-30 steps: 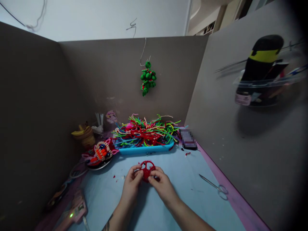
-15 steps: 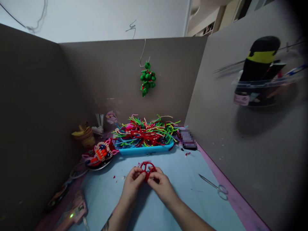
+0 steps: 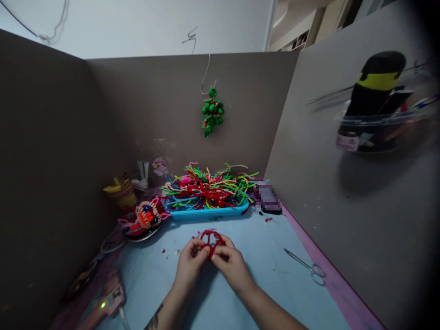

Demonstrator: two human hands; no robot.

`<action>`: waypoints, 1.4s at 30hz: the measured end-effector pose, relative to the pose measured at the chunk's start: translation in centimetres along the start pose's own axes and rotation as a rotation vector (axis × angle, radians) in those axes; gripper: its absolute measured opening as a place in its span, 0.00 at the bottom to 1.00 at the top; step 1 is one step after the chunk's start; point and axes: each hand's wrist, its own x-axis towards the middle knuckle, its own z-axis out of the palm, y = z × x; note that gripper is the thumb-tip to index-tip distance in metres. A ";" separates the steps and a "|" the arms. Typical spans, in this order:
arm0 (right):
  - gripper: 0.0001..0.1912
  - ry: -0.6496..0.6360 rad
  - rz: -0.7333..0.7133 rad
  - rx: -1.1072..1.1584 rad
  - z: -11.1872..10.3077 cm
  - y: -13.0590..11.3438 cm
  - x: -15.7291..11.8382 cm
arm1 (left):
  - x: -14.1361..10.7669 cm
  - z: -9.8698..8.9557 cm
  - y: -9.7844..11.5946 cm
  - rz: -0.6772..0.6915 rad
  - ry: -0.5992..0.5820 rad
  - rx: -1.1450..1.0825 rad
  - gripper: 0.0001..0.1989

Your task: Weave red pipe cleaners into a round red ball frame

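Note:
Between my two hands is a small round openwork piece of red pipe cleaners [image 3: 212,238], its loops standing up above my fingertips. My left hand [image 3: 191,259] pinches its lower left side between thumb and fingers. On the lower right side, my right hand [image 3: 229,259] grips it the same way. Both thumbs nearly meet at the bottom of the piece, and the fingers partly hide it. The hands are just over the blue table cover [image 3: 254,238], in front of a blue tray [image 3: 209,213] heaped with colourful pipe cleaners [image 3: 213,188].
Scissors [image 3: 305,266] lie at right; a phone [image 3: 268,199] is behind them. At left are a pink glue gun [image 3: 112,295] with a green light and a colourful pipe-cleaner figure [image 3: 147,215] on a dish. A green ornament [image 3: 212,112] hangs from the grey back panel [image 3: 154,105].
The view has shifted very slightly. Both hands keep their grip on the red piece, and its loops look turned a little wider toward me.

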 end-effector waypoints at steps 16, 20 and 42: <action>0.12 0.037 0.018 0.067 0.2 1.0 0.3 | -0.4 0.5 0.3 -0.062 -0.001 -0.042 0.17; 0.10 0.032 0.045 0.078 0.3 1.3 0.5 | -0.6 0.8 0.6 -0.071 0.005 -0.045 0.18; 0.19 0.149 0.035 0.094 0.2 0.7 0.2 | -1.1 0.9 1.3 -0.086 -0.039 -0.003 0.40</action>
